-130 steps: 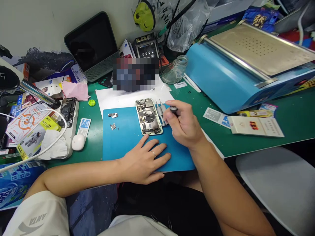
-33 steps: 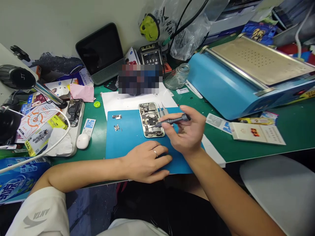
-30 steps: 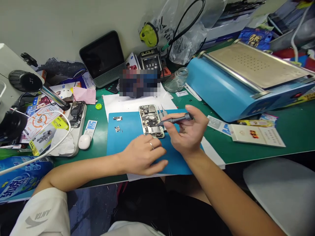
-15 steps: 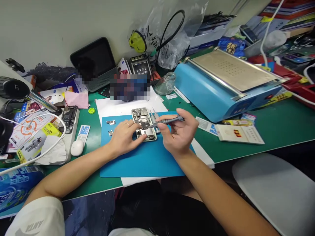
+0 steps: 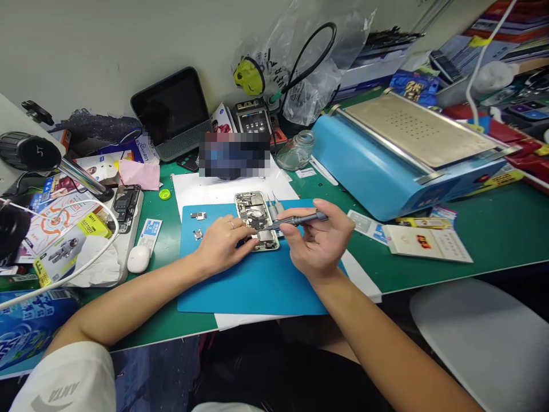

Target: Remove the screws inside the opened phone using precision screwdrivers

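Note:
An opened phone (image 5: 253,214) with its insides exposed lies on a blue work mat (image 5: 253,280). My right hand (image 5: 319,243) is closed round a slim grey screwdriver (image 5: 300,219), whose tip points left onto the phone's middle. My left hand (image 5: 223,243) rests on the mat against the phone's left and lower edge, fingers curled on it, a ring on one finger. Two small metal parts (image 5: 198,216) lie on the mat to the left. More grey screwdrivers (image 5: 274,205) lie just right of the phone.
A blue machine with a metal top plate (image 5: 398,149) stands at the right. A glass jar (image 5: 295,150), a dark tablet-like screen (image 5: 171,111) and a small meter stand at the back. At the left are another opened phone (image 5: 124,205), a white earbud case (image 5: 138,258) and a white cable.
My left hand moved up from the mat's front to the phone's left edge. My right hand picked up the screwdriver and brought its tip onto the phone. The view shifted slightly.

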Available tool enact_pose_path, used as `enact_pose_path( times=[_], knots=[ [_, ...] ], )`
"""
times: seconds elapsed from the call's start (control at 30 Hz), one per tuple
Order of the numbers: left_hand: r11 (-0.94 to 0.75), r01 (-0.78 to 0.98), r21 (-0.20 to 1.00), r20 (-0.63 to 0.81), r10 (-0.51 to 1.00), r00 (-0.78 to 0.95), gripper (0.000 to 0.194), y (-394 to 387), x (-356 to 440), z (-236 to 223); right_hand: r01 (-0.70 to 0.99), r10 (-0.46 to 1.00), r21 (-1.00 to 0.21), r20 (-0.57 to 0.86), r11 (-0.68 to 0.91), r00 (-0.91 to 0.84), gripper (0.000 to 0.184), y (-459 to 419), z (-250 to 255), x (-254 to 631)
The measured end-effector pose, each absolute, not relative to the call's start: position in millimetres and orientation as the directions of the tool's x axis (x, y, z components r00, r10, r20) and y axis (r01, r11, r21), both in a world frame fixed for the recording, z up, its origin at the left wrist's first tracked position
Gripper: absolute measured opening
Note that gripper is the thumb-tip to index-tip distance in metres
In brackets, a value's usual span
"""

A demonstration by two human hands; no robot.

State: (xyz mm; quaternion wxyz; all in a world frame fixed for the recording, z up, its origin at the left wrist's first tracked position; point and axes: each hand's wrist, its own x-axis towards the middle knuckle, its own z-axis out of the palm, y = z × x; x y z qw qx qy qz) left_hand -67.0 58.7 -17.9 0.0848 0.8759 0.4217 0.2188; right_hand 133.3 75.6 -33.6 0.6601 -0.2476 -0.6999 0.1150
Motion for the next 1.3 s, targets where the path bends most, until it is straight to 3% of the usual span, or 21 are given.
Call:
enact_pose_path(
  times=[1.3],
  knots=[
    [-0.643, 0.654, 0.399, 0.328, 0.766, 0.553, 0.030, 59.9, -65.7, -18.4, 0.167, 0.535, -0.520, 0.843, 0.838, -0.054, 0.066, 74.6, -34.9, 135.1]
  ],
)
